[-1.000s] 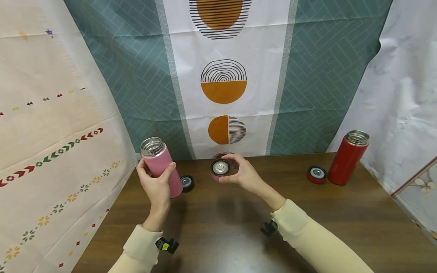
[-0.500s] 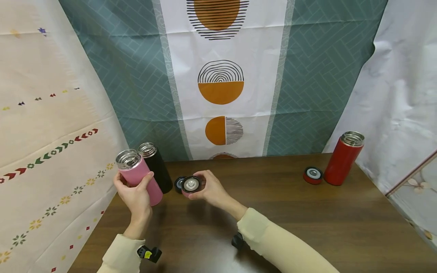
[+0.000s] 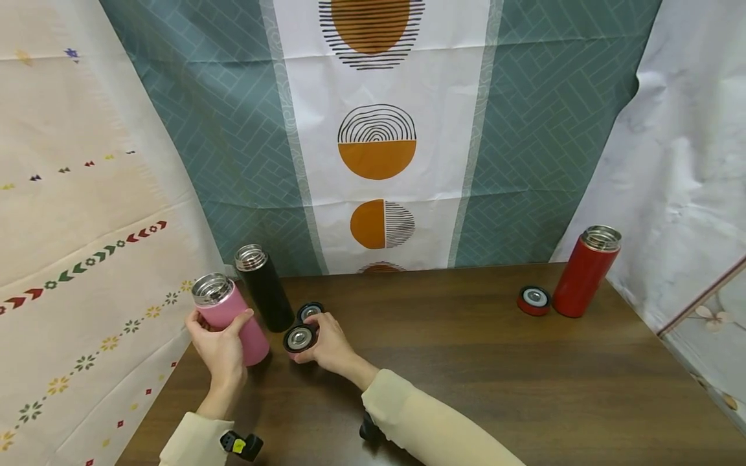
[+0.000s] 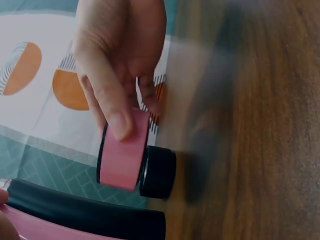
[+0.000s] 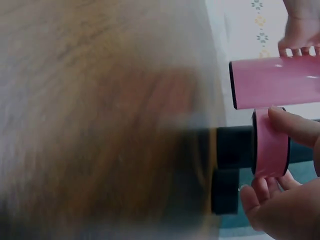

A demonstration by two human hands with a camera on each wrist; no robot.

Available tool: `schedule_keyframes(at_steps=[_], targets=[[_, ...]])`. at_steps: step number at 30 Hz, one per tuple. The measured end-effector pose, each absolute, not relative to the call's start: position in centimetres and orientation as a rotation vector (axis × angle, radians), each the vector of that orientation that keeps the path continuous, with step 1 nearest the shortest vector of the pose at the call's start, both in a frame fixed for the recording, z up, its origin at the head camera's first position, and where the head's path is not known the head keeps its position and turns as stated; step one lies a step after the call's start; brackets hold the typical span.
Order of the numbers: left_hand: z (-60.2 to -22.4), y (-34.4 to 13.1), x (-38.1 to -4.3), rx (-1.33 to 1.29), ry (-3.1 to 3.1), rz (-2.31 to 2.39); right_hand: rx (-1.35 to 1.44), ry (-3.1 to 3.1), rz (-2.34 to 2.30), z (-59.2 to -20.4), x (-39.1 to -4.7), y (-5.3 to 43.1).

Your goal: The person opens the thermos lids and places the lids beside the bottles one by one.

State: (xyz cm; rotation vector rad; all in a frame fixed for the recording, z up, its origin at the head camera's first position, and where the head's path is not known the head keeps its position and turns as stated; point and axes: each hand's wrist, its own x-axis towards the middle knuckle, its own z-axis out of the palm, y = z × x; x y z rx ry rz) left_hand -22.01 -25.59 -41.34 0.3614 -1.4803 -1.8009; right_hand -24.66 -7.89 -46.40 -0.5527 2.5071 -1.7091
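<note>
In the head view my left hand (image 3: 218,349) grips a pink thermos bottle (image 3: 250,333) by its side, its steel mouth uncovered and tilted to the left. My right hand (image 3: 331,344) pinches the pink lid (image 4: 123,155) between thumb and fingers, its metal underside facing up. Just behind that lid a black lid (image 3: 311,311) lies upturned on the table, partly covered by the right hand and the pink lid. An uncapped black thermos bottle (image 3: 265,288) stands behind the pink one. Both wrist views show the pink lid held above the tabletop, close to the black lid.
On the right of the wooden table (image 3: 443,336) stands an open red thermos bottle (image 3: 585,275), with its red lid (image 3: 533,300) upturned beside it. A patterned cloth (image 3: 379,194) hangs along the back edge, and a pale embroidered cloth (image 3: 87,259) borders the left.
Both hands have moved left and toward the front, carrying the pink bottle and the pink lid. The bottle has come lower, and the black bottle behind it shows now.
</note>
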Motion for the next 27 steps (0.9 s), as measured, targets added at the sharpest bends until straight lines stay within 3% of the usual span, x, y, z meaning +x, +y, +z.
schedule_keyframes(at_steps=[27], targets=[[-43.5,-25.5,-22.2,0.408,-1.594,-1.762,-0.549,2.750,-1.322,-47.9,-24.0,-10.0]])
